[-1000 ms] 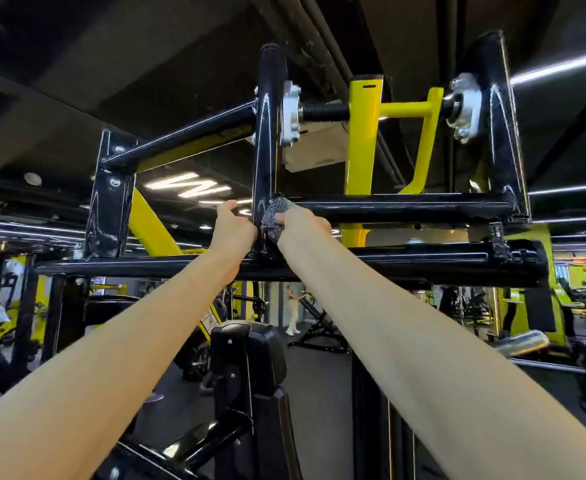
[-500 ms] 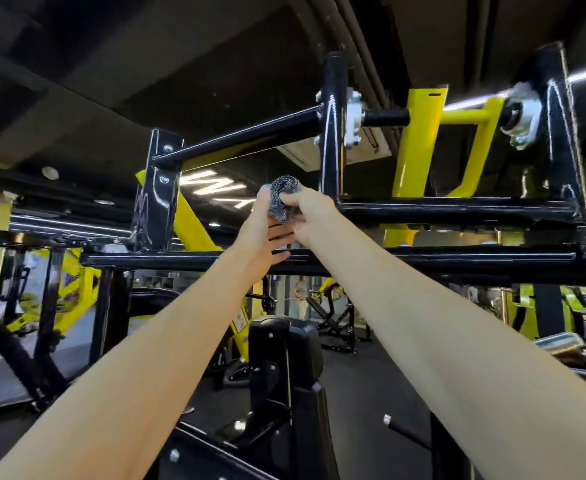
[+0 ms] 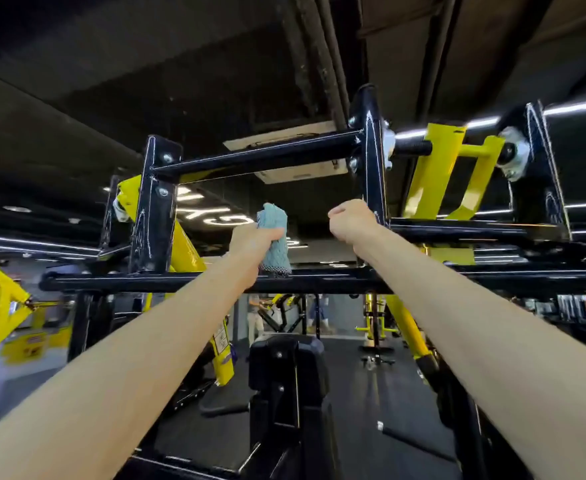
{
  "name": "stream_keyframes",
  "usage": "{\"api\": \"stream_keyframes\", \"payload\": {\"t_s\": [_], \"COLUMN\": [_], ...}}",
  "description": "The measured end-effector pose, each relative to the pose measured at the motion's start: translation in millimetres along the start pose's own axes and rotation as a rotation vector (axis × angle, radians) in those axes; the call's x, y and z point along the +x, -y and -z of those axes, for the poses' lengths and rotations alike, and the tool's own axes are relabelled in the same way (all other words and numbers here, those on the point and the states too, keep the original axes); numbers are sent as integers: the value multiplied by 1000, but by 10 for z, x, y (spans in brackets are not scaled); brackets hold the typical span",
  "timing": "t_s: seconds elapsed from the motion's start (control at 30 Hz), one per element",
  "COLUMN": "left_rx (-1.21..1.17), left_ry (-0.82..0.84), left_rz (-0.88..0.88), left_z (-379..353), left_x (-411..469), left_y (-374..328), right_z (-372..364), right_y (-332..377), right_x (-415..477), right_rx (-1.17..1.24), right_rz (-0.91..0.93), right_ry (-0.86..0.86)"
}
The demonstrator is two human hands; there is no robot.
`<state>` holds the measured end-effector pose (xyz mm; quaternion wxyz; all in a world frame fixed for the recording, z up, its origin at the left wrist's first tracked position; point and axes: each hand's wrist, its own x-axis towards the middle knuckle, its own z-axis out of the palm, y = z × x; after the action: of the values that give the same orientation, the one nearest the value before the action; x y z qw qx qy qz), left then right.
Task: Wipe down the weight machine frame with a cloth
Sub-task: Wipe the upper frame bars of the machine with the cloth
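The black weight machine frame (image 3: pixel 167 282) stands in front of me, raised above eye level, with yellow arms (image 3: pixel 426 174) at its top right. My left hand (image 3: pixel 255 245) grips a light blue-grey cloth (image 3: pixel 274 237), and the cloth's lower end hangs onto the long horizontal bar. My right hand (image 3: pixel 348 220) is curled into a loose fist beside the black upright post (image 3: pixel 374 161), holding nothing. Both arms are stretched up and forward.
A black padded seat back (image 3: pixel 284 368) stands directly below my arms. Other yellow and black gym machines (image 3: pixel 0 306) fill the left and right sides. Ceiling pipes (image 3: pixel 322 53) and strip lights run overhead. People stand in the far background (image 3: pixel 255 317).
The cloth has passed from my right hand into my left hand. My hands have separated, the left moving left along the bar. The view has shifted left.
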<state>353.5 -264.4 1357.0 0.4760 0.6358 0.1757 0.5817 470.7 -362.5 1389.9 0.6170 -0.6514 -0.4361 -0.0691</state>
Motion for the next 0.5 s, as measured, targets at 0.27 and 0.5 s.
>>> {"api": "stream_keyframes", "payload": {"t_s": [0.27,0.5], "left_rx": [13,204], "left_ry": [28,-87], "left_rz": [-84,-464], "left_z": [-510,-1177], "left_x": [442,953], "left_y": [60,-224], "right_z": [360,430], "right_y": [-50,94], "right_x": [480,1092], "right_rx": [-344,-509], "right_rz": [79,224], "right_ry": [-305,-370]}}
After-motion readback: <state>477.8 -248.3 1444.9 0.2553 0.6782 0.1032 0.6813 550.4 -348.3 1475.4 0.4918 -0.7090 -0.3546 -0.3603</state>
